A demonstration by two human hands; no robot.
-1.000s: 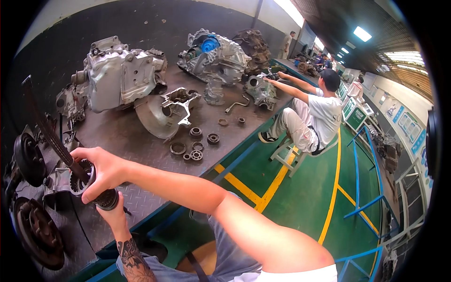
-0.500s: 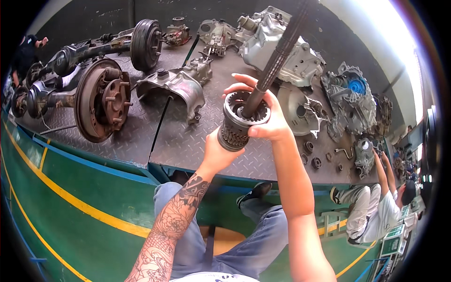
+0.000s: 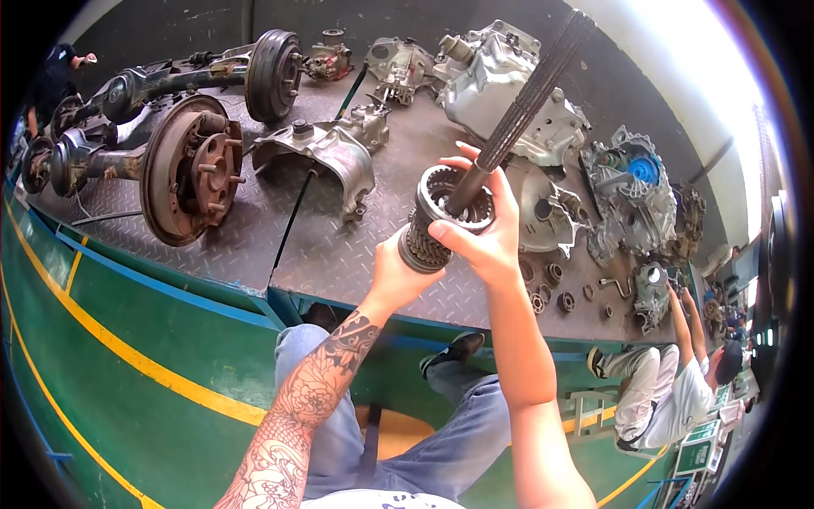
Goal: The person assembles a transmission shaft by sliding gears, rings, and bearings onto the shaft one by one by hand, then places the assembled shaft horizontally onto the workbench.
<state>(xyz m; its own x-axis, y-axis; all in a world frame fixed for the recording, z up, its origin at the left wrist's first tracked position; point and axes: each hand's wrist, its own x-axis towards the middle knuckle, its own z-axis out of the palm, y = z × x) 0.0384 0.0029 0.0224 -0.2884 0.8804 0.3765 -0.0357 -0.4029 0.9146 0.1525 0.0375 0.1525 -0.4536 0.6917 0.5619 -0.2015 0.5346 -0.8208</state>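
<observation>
Between my two hands, above the table's front edge, is a splined gear shaft (image 3: 527,109). Its long dark shaft leans up and to the right, away from me. At the lower end a toothed gear drum (image 3: 426,240) has its round mouth facing up. My left hand (image 3: 395,276) is wrapped around the drum's lower left side, with its fingers mostly hidden behind the metal. Higher up, my right hand (image 3: 490,244) grips the drum's right side. Its thumb lies over the front rim, and the other fingers reach behind the shaft.
A checkered steel table (image 3: 254,204) bears rusty axles with brake drums (image 3: 191,174) at left. A curved housing (image 3: 314,157) stands mid-table, a large gearbox casing (image 3: 500,102) behind. Small gears and rings (image 3: 555,293) lie at right. Another person (image 3: 678,394) handles a casing there.
The gear shaft has tipped further right, its upper end now lower in view. My right thumb has shifted left across the drum's rim. Both hands keep their grip.
</observation>
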